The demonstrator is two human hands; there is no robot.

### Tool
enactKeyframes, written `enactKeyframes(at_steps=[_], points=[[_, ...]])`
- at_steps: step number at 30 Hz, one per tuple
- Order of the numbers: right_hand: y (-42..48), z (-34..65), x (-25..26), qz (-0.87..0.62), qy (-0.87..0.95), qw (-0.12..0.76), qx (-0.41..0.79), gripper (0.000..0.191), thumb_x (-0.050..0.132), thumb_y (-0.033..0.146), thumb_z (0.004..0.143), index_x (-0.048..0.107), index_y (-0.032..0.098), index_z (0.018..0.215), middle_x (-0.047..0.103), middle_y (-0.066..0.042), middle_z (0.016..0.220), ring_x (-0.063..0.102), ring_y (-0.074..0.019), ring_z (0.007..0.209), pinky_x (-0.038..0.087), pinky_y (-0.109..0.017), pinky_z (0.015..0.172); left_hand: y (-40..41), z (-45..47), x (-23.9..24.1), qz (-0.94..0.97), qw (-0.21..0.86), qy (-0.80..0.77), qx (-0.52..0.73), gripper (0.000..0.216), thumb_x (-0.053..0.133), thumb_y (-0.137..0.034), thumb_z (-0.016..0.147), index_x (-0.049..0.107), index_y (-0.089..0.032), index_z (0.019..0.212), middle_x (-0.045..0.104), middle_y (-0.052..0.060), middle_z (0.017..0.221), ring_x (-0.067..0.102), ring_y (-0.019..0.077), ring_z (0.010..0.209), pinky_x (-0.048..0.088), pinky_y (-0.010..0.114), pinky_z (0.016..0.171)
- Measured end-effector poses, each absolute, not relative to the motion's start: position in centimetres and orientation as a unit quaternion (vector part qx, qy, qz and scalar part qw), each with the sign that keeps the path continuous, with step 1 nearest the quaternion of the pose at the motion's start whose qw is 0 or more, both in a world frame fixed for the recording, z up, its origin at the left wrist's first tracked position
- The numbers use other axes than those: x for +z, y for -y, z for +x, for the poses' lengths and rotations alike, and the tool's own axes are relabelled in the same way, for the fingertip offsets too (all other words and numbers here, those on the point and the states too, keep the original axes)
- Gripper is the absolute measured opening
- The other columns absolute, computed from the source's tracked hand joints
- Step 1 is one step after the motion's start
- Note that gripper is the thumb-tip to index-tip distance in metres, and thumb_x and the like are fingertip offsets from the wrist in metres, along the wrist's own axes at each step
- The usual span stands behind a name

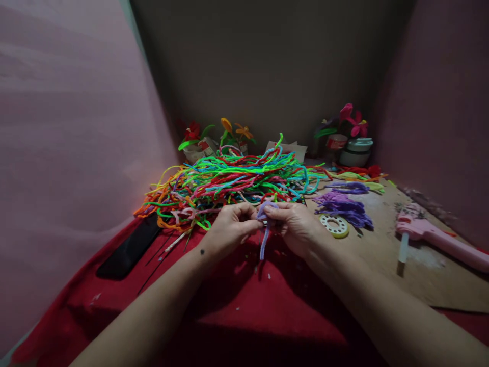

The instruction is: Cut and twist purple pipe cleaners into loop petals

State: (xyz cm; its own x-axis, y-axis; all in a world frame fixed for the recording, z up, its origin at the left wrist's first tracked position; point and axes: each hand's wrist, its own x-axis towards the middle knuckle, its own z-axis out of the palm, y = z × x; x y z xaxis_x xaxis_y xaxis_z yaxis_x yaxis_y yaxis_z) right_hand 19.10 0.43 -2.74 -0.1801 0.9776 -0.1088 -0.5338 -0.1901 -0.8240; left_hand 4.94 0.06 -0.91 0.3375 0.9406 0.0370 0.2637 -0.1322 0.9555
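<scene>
Both my hands meet over the red cloth (267, 300) and pinch one lilac pipe cleaner (264, 239). My left hand (229, 228) is closed on its top from the left. My right hand (296, 224) is closed on it from the right, where the wire is bent into a small loop. The pipe cleaner's free ends hang down between my wrists. Just beyond my fingers lies a big tangled heap of pipe cleaners (229, 183) in green, red, orange and blue.
A pink glue gun (431, 237) lies on the brown board (385, 255) at right, near a purple pipe-cleaner bunch (344, 206) and a tape ring (334, 225). A black flat object (130, 251) lies at left. Finished pipe-cleaner flowers (353, 122) and jars stand at the back wall.
</scene>
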Motion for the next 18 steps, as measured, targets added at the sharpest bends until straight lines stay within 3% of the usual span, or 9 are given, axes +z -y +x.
enactKeyframes(at_steps=[5, 9, 12, 15, 18], points=[[-0.47, 19.1, -2.49, -0.332, 0.321, 0.55, 0.696, 0.01, 0.07, 0.016, 0.052, 0.066, 0.011, 0.059, 0.063, -0.004, 0.056, 0.056, -0.0128, 0.051, 0.043, -0.027, 0.054, -0.43, 4.22, -0.85, 0.593, 0.614, -0.418, 0.311, 0.015, 0.061, -0.015, 0.064, 0.046, -0.015, 0.061, 0.051, -0.005, 0.041, 0.037, 0.0048, 0.029, 0.026, 0.015, 0.03], [-0.55, 19.13, -2.53, -0.313, 0.315, 0.567, 0.694, 0.011, 0.07, 0.02, 0.054, 0.066, 0.012, 0.059, 0.062, -0.003, 0.056, 0.054, -0.0114, 0.05, 0.042, -0.024, 0.051, -0.56, 4.1, -0.92, 0.567, 0.66, -0.392, 0.299, 0.019, 0.064, -0.014, 0.062, 0.046, -0.015, 0.064, 0.059, -0.001, 0.05, 0.049, 0.0086, 0.035, 0.041, 0.018, 0.033], [-0.62, 19.3, -2.62, -0.307, 0.342, 0.561, 0.688, 0.014, 0.072, 0.023, 0.054, 0.067, 0.012, 0.061, 0.063, -0.003, 0.057, 0.053, -0.0107, 0.052, 0.042, -0.024, 0.054, -0.45, 4.27, -0.81, 0.556, 0.672, -0.376, 0.312, 0.019, 0.062, -0.027, 0.07, 0.049, -0.017, 0.078, 0.062, 0.0, 0.061, 0.057, 0.0115, 0.044, 0.048, 0.023, 0.04], [-0.68, 19.45, -2.7, -0.308, 0.368, 0.551, 0.683, 0.017, 0.073, 0.024, 0.054, 0.068, 0.012, 0.065, 0.064, -0.003, 0.059, 0.055, -0.0118, 0.054, 0.043, -0.026, 0.059, -0.42, 4.31, -0.81, 0.57, 0.645, -0.393, 0.323, 0.024, 0.057, -0.039, 0.074, 0.051, -0.017, 0.081, 0.058, -0.001, 0.058, 0.053, 0.0089, 0.038, 0.043, 0.019, 0.035], [-0.71, 19.43, -2.74, -0.315, 0.368, 0.557, 0.674, 0.018, 0.074, 0.024, 0.052, 0.069, 0.012, 0.064, 0.065, -0.003, 0.059, 0.056, -0.0118, 0.056, 0.043, -0.026, 0.06, -0.64, 4.11, -0.95, 0.585, 0.622, -0.411, 0.319, 0.023, 0.06, -0.037, 0.072, 0.054, -0.015, 0.073, 0.055, -0.003, 0.054, 0.044, 0.0036, 0.032, 0.033, 0.014, 0.031]])
